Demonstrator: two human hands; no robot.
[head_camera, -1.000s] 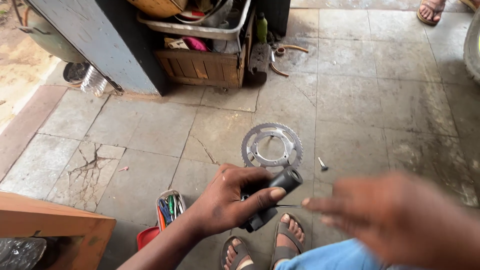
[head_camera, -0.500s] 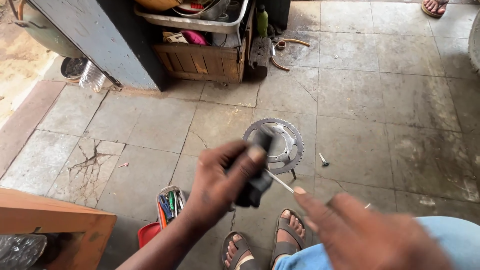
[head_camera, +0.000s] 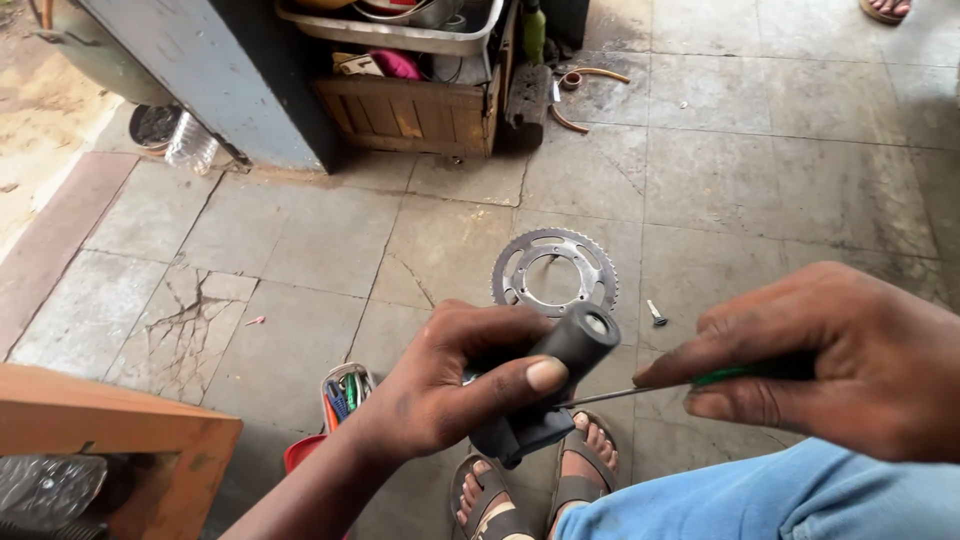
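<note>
**Handlebar grip and screwdriver, over a tiled floor**

Below, a floor of grey stone tiles (head_camera: 760, 190), some cracked. At the top stands a grey cabinet (head_camera: 200, 70), and beside it a wooden crate (head_camera: 410, 115) with a metal tray (head_camera: 400, 30) on top. An orange wooden bench corner (head_camera: 110, 440) sits at lower left. A toothed chainring (head_camera: 555, 272) lies flat on the tiles, with a small bolt (head_camera: 656, 313) just beside it to the right.

The left hand (head_camera: 450, 390) is wrapped round a black handlebar grip (head_camera: 545, 385) (open end tilted up and away), thumb pressed across it. The right hand (head_camera: 840, 360) is closed on a green-handled screwdriver (head_camera: 650, 388), whose thin shaft runs left to the grip. Both are held above the person's sandalled feet (head_camera: 540, 485). A small pot of tools (head_camera: 345, 395) stands by the left forearm.
</note>
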